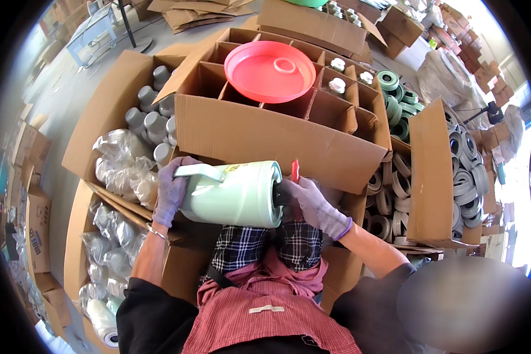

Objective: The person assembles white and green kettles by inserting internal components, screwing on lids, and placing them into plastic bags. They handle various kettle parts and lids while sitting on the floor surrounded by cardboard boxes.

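A pale green vacuum jug point(230, 194) with a side handle lies on its side above my lap. My left hand point(172, 192), in a light purple glove, is closed around its left end, beside the handle. The jug's round end at the right faces my gloved right hand point(317, 207). That hand is closed on a red-and-black tool point(295, 170), whose red part sticks up from the fingers. A dark part point(282, 193) is at the jug's opening; its inner end is hidden.
A divided carton point(277, 127) ahead bears a red basin point(269, 74) and several white-topped items point(337, 86). Grey cups point(155, 125) and plastic-wrapped pieces point(121, 159) fill boxes at left. Green rings point(395, 109) and grey rings point(466, 183) are at right.
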Demonstrator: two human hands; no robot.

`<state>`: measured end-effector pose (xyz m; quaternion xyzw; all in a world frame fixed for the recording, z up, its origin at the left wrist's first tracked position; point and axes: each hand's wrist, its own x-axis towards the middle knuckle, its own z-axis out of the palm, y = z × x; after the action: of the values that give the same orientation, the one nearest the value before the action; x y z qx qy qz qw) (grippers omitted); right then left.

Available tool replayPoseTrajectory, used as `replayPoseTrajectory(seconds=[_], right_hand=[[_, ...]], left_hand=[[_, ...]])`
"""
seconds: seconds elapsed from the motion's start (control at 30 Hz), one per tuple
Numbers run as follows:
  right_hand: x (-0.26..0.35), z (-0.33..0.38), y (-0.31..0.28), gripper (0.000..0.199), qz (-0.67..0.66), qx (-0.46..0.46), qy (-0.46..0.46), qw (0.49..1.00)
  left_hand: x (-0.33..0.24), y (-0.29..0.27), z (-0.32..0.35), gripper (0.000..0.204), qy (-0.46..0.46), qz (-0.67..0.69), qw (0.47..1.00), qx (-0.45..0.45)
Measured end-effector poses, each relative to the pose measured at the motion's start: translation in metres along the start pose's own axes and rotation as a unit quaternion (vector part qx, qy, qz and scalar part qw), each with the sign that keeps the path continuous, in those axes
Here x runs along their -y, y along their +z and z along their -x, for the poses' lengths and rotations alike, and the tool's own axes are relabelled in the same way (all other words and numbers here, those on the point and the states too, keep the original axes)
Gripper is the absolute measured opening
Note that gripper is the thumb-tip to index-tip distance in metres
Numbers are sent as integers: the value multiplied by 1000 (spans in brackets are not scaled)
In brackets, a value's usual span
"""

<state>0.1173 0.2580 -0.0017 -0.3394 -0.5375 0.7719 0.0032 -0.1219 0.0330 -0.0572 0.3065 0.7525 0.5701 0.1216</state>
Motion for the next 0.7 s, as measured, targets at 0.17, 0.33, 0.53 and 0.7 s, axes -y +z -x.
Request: replayPoseTrajectory(seconds=[0.17,0.33,0.53,0.7], right_hand=[[86,0,-29,22,391,-109,-368,837],[192,-128,-23,20,587,-266,-558,523],[193,-226,-34,25,674,-253,-379,581],[99,-82,-44,19,454,-304,-594,591]], left_hand=[[34,-8,-23,26,20,69,994,-79],[-110,45,-41,13,295,-86,948,78],[-129,132,5,29,473,-81,779,404],[-101,128,52,31,396,-138,864,278]])
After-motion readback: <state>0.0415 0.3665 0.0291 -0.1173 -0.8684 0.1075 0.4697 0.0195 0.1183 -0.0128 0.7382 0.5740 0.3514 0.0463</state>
